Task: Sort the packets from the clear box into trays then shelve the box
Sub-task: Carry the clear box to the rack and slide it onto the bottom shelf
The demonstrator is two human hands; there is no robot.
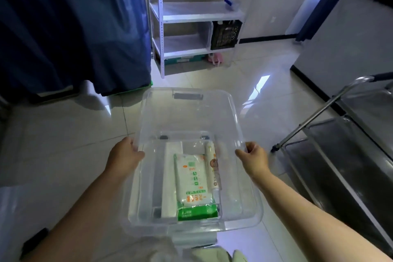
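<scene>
I hold the clear box (187,110) in front of me above the tiled floor. My left hand (124,154) grips its left rim and my right hand (253,156) grips its right rim. Inside, toward the near end, lies a white and green packet (194,189). A slim white tube-like packet (212,168) lies along its right side. Part of a flat white packet (173,151) shows underneath them. No sorting trays can be made out with certainty.
A white metal shelf rack (197,15) stands ahead against the wall, with a black crate (226,35) on a lower shelf. A dark blue curtain (74,27) hangs at left. A steel trolley (340,155) with flat shelves stands at right.
</scene>
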